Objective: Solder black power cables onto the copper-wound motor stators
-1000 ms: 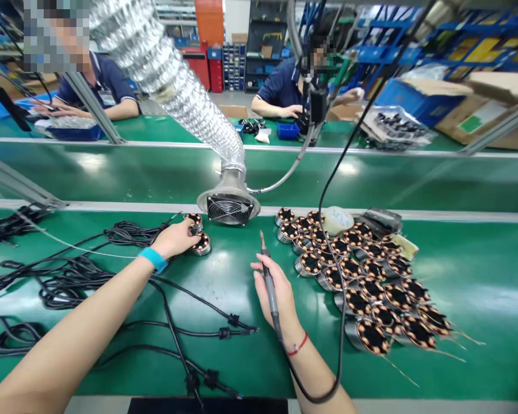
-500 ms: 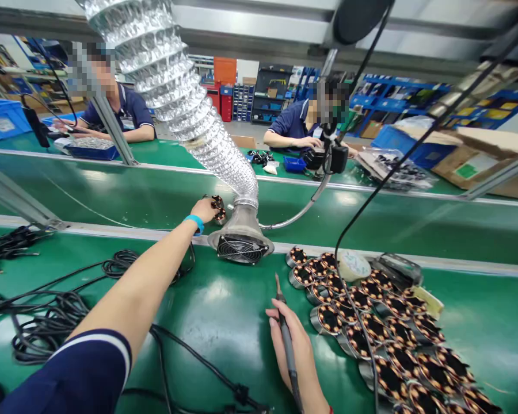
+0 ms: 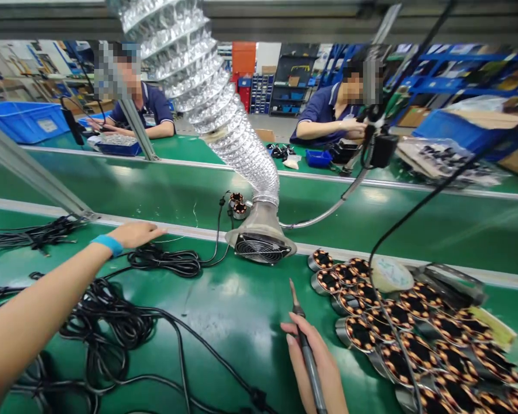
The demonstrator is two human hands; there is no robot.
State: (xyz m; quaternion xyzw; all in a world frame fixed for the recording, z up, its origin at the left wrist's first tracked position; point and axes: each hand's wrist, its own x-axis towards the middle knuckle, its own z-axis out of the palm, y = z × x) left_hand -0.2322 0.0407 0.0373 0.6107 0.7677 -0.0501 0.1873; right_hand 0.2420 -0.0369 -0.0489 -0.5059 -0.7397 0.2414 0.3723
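Note:
My right hand (image 3: 317, 359) grips a soldering iron (image 3: 307, 351), its tip pointing away from me over the green bench. On the left, my left hand (image 3: 138, 234), with a blue band at the wrist, hovers at or just above a coiled black cable (image 3: 168, 260); its fingers stretch to the right and I see nothing held. Beyond it, two copper-wound motor stators (image 3: 238, 206) rest by the fume extractor hood (image 3: 261, 238), black cables running down from them. Right of the iron, rows of several more stators (image 3: 358, 333) cover the bench.
A silver flexible duct (image 3: 237, 138) comes down to the hood. More black cables (image 3: 112, 322) lie in heaps on the left. A hanging black cord (image 3: 388, 230) crosses the stators. A round pale container (image 3: 392, 273) stands behind them. Two people (image 3: 328, 112) sit across the bench.
My left hand has let go of the stators beside the hood and moved left and nearer, over the cables. The iron stays in my right hand. The view has shifted left.

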